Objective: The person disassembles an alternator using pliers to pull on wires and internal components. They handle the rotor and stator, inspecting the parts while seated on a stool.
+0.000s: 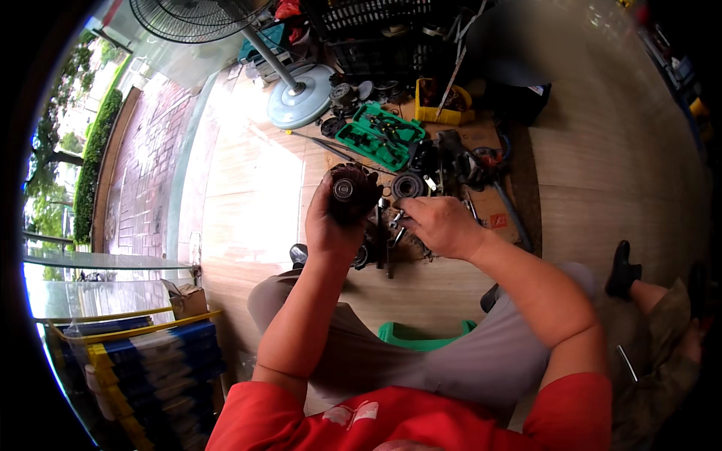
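Note:
In my left hand (333, 225) is a dark, round rotor (353, 197), raised above the work area with a bearing showing at its end and toothed edges around it. My right hand (444, 225) is to the right of it, thumb and fingers drawn together low over the cardboard. A shiny metal tool (396, 219), which looks like a small wrench, shows at those fingertips; whether they grip it or something smaller is unclear. Just beyond them lies a dark ring-shaped part (407, 185). More metal tools and parts lie under and between my hands, partly hidden.
An open green tool case (382, 135) lies ahead on the cardboard (481, 139), near a yellow bin (444, 103). A fan's round base (301, 96) stands at far left. Stacked blue and yellow crates (158, 368) are at near left. Another person's leg (648, 293) is at right.

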`<move>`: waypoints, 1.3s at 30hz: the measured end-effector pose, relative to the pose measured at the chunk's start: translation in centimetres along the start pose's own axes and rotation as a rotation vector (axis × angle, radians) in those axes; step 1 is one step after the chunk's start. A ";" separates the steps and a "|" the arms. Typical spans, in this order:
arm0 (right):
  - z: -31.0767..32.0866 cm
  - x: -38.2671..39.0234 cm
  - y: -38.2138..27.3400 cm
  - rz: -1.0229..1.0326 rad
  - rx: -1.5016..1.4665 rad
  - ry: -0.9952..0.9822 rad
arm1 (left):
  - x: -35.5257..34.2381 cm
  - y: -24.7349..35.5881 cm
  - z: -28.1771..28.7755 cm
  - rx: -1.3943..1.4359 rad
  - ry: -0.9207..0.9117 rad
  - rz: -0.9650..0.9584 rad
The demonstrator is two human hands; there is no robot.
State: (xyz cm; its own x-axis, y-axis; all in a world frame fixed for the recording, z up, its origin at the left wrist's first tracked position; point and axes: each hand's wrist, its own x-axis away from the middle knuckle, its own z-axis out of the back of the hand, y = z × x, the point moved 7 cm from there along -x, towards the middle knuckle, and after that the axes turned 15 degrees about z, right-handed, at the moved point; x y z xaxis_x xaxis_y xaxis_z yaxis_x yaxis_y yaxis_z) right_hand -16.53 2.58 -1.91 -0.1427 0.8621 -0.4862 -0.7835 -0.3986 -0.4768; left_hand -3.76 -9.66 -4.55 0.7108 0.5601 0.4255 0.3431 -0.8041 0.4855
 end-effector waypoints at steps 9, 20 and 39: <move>-1.2 -0.3 0.2 -0.085 0.086 -0.240 | -0.5 -0.2 -0.2 0.017 0.055 -0.008; -1.6 0.1 0.3 -0.051 0.083 -0.311 | -0.3 -0.6 0.5 -0.018 0.054 0.004; -0.3 1.3 0.2 -0.093 -0.007 -0.081 | 0.2 -1.6 0.6 -0.013 -0.053 0.053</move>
State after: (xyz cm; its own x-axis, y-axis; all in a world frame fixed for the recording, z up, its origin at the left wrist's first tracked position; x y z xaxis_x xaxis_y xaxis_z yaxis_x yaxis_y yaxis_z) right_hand -16.72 3.51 -2.81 -0.1180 0.9179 -0.3789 -0.7916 -0.3173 -0.5221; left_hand -3.80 -8.41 -5.69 0.7595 0.5055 0.4094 0.2969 -0.8294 0.4733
